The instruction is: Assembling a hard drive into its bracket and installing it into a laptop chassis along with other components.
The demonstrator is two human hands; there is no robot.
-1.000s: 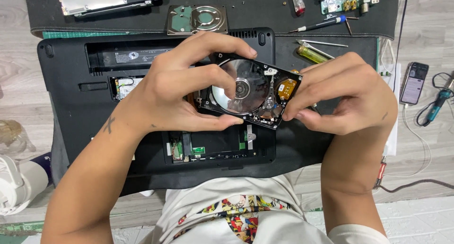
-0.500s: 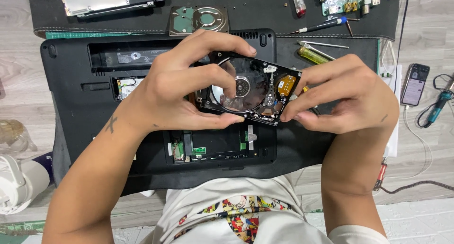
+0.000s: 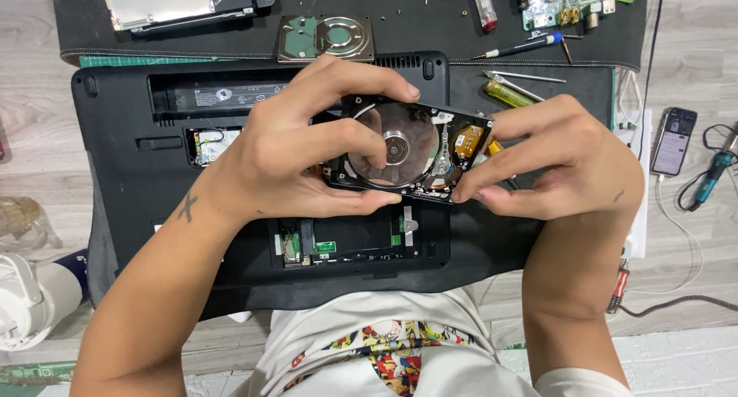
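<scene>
An opened hard drive (image 3: pixel 411 147) with a shiny round platter and an orange part at its right end is held above an upturned black laptop (image 3: pixel 138 166). My left hand (image 3: pixel 300 147) grips the drive's left side, with fingers over the top edge and across the platter and the thumb under the near edge. My right hand (image 3: pixel 561 162) pinches the drive's right end with fingertips at the near right corner. The laptop's underside has open bays, with green circuit boards showing near its front.
A metal drive lid (image 3: pixel 327 37) and another drive (image 3: pixel 181 1) lie on the black mat (image 3: pixel 415 20) beyond the laptop. Screwdrivers (image 3: pixel 511 93), a green circuit board (image 3: pixel 573 1), a phone (image 3: pixel 674 141) and cables lie to the right. A white object (image 3: pixel 27 301) sits lower left.
The drive and both hands have stayed in nearly the same grip; the drive has tilted slightly, and my fingers have shifted a little on it.
</scene>
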